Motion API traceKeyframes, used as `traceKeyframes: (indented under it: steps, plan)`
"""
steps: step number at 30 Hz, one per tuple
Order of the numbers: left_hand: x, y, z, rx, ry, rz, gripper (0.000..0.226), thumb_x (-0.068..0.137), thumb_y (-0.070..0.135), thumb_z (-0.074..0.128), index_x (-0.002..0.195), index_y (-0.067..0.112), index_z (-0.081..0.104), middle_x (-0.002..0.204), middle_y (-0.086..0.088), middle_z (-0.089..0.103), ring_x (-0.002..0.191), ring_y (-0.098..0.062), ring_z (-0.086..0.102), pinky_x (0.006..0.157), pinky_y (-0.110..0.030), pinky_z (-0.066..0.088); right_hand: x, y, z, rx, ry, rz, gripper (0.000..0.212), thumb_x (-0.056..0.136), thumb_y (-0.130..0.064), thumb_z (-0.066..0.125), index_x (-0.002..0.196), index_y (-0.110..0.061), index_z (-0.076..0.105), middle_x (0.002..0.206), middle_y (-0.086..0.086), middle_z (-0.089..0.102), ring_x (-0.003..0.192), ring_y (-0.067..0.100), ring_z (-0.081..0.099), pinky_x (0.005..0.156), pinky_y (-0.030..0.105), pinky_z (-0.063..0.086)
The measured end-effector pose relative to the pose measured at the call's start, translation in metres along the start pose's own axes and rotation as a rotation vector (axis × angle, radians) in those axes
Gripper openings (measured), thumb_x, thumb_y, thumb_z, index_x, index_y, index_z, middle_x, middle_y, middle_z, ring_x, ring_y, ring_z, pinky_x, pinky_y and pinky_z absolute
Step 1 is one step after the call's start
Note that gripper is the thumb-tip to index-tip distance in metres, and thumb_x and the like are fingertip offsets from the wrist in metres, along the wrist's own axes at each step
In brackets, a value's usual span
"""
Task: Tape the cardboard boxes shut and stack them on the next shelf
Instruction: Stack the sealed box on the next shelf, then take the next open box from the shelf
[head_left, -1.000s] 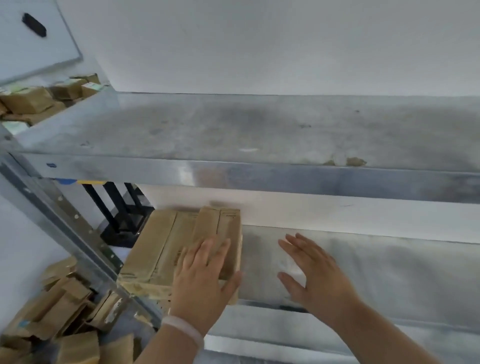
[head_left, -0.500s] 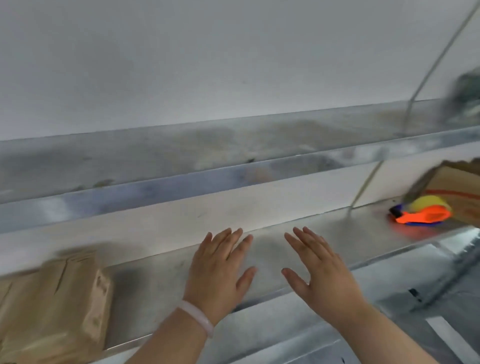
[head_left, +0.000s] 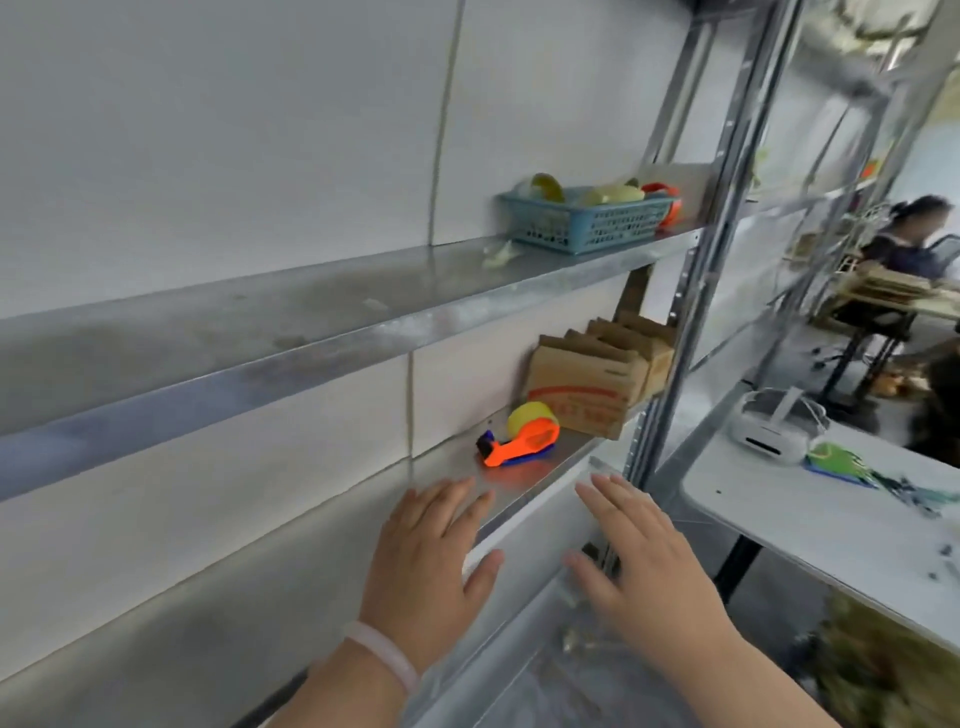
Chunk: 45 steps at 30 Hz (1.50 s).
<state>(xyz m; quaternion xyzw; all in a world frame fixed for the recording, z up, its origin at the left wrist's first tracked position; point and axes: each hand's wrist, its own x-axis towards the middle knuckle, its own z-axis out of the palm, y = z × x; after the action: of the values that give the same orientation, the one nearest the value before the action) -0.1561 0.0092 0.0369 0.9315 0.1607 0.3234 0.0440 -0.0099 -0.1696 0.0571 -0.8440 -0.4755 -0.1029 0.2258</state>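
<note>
An orange and blue tape dispenser (head_left: 522, 439) with a yellowish roll lies on the metal shelf (head_left: 524, 488). Behind it, at the shelf's right end, stand several brown cardboard boxes (head_left: 587, 391) with flaps up and red print on the nearest one. My left hand (head_left: 428, 566), with a pale bracelet at the wrist, hovers flat and empty over the shelf's front edge, below and left of the dispenser. My right hand (head_left: 652, 566) is spread and empty to its right, in front of the shelf's edge. The boxes placed earlier are out of view.
The upper shelf (head_left: 332, 317) carries a blue plastic basket (head_left: 584, 223) of tape rolls. A steel upright (head_left: 691, 291) bounds the shelves on the right. Beyond it stands a white table (head_left: 810, 525) with a white device (head_left: 774, 428), and a seated person (head_left: 914, 234) is farther back.
The view has swung right along the shelf, away from the stacked boxes. Both empty hands have travelled right with it, and the tape dispenser and unsealed boxes have come closer.
</note>
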Motion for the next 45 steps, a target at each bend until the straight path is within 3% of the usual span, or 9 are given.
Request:
traceKeyframes:
  steps: [3,9,21,28,30,33,35,41,45]
  plan:
    - [0.036,0.014,0.036,-0.069,0.0,0.047,0.05,0.086,0.046,0.055,0.128,0.021,0.061,0.131,0.003,0.058,0.12,-0.021,0.055,0.101,-0.049,0.044,0.01,0.04,0.001,-0.029,-0.007,0.052,0.068,0.093,-0.059,0.045,0.151,-0.04,0.017,0.154,-0.026,0.008,0.141,-0.008,-0.005,0.114,0.016,-0.008]
    - [0.105,0.012,0.118,-0.118,-0.042,0.056,0.051,0.084,0.047,0.057,0.128,0.022,0.062,0.131,0.002,0.059,0.119,-0.024,0.056,0.096,-0.048,0.048,0.061,0.114,0.024,-0.088,-0.051,0.103,0.069,0.093,-0.063,0.038,0.152,-0.041,0.01,0.158,-0.024,0.004,0.143,-0.006,-0.01,0.115,0.017,-0.012]
    - [0.21,-0.028,0.237,-0.115,-0.23,-0.05,0.05,0.076,0.043,0.068,0.123,0.026,0.064,0.126,0.004,0.061,0.111,-0.022,0.06,0.094,-0.041,0.05,0.21,0.215,0.072,-0.056,-0.113,0.153,0.07,0.092,-0.057,0.046,0.151,-0.04,0.014,0.155,-0.025,0.009,0.142,-0.005,-0.002,0.122,0.029,0.003]
    - [0.235,-0.036,0.27,-0.044,-0.291,-0.183,0.058,0.068,0.041,0.076,0.122,0.026,0.065,0.126,-0.001,0.062,0.112,-0.026,0.062,0.093,-0.041,0.051,0.287,0.254,0.088,-0.099,-0.166,0.068,0.071,0.093,-0.045,0.052,0.153,-0.034,0.016,0.16,-0.012,0.016,0.149,0.009,0.0,0.12,0.033,-0.006]
    - [0.247,-0.035,0.28,0.017,-0.341,-0.241,0.067,0.071,0.045,0.073,0.134,0.032,0.053,0.137,0.0,0.052,0.124,-0.026,0.052,0.104,-0.039,0.042,0.305,0.267,0.094,-0.102,-0.2,0.046,0.069,0.095,-0.048,0.048,0.154,-0.035,0.013,0.161,-0.011,0.012,0.15,0.011,-0.002,0.118,0.034,-0.011]
    - [0.26,-0.037,0.297,0.094,-0.499,-0.337,0.088,0.081,0.055,0.062,0.15,0.041,0.01,0.159,0.003,0.016,0.145,-0.022,0.02,0.116,-0.035,0.018,0.325,0.284,0.104,-0.089,-0.258,-0.027,0.069,0.094,-0.052,0.045,0.153,-0.037,0.011,0.161,-0.011,0.012,0.149,0.012,-0.002,0.116,0.035,-0.013]
    - [0.265,-0.041,0.306,0.138,-0.583,-0.364,0.092,0.084,0.052,0.062,0.151,0.04,0.0,0.159,0.003,0.014,0.145,-0.021,0.017,0.117,-0.034,0.02,0.336,0.292,0.112,-0.067,-0.3,-0.087,0.07,0.093,-0.053,0.046,0.152,-0.038,0.011,0.16,-0.012,0.015,0.148,0.012,0.004,0.115,0.035,-0.011]
    - [0.262,-0.041,0.303,0.179,-0.523,-0.364,0.067,0.09,0.017,0.057,0.147,0.037,0.029,0.144,0.002,0.038,0.129,-0.022,0.04,0.103,-0.036,0.041,0.356,0.31,0.129,0.032,-0.326,-0.179,0.062,0.089,-0.047,0.054,0.145,-0.042,0.026,0.14,-0.017,0.04,0.129,0.011,0.041,0.109,0.035,0.033]
    - [0.237,-0.038,0.283,0.204,-0.399,-0.269,0.071,0.048,0.031,0.091,0.114,0.03,0.068,0.107,0.001,0.067,0.091,-0.02,0.068,0.077,-0.029,0.057,0.361,0.31,0.134,0.127,-0.327,-0.322,0.055,0.091,-0.037,0.055,0.142,-0.041,0.037,0.135,-0.017,0.044,0.125,0.009,0.044,0.106,0.031,0.038]
